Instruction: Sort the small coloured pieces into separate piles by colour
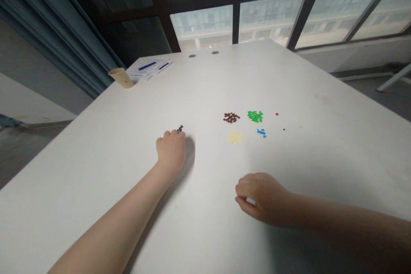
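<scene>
There are four piece clusters [255, 116] and one cup [122, 78].

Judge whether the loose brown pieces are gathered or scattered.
Gathered: the brown pieces lie in one patch on the table, apart from the green pieces.

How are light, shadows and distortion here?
Head view throughout: window panes pale, washed out; soft shadow right of the left hand, broader one below the right forearm; white table splays toward the camera, suggesting a wide lens; multicoloured piece by the left hand too small to make out.
</scene>
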{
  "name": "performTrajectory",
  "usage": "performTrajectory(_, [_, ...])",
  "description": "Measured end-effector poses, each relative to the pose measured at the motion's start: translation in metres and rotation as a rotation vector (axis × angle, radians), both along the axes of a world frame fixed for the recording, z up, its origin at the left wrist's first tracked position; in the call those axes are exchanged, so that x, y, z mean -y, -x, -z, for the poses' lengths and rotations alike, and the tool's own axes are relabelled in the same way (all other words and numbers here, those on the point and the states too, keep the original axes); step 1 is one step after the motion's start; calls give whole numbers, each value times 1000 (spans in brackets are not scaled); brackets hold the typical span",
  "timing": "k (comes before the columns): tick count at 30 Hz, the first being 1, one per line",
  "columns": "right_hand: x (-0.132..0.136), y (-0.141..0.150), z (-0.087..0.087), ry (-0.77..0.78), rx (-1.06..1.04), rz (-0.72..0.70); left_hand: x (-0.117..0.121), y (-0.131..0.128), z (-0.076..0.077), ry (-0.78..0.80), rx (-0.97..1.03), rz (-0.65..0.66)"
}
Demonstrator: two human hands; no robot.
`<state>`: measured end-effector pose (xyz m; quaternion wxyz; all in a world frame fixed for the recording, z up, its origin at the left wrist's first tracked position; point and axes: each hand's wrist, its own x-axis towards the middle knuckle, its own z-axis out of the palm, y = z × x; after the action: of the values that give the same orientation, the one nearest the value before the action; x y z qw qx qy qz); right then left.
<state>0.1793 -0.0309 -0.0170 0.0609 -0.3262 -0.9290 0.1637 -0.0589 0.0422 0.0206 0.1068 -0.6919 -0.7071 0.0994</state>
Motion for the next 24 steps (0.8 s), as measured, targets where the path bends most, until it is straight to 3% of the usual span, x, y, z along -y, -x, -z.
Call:
performTrajectory(4, [-1, -1, 2, 5, -42, -28, -1, -2, 2, -41, 14, 40])
performTrajectory(7, [-2, -1, -1, 8, -61, -39, 2, -8, 2, -67, 126, 147])
performTrajectory(9, [-2, 0, -2, 10, -69, -41, 8, -16, 2, -55, 325, 268])
performTrajectory(12, [-2, 0, -2, 5, -82, -40, 22, -33, 5, 61, 775, 402])
performTrajectory(16, [-1, 0, 0, -7, -85, -32, 36, -51, 17, 358, 1372, 350])
performTrajectory(18, [-1, 0, 0, -6, -79, -28, 37, -55, 23, 446, 1552, 296])
performTrajectory(24, [-2, 0, -1, 13, -63, -25, 31, -50, 28, 484, 1605, 239])
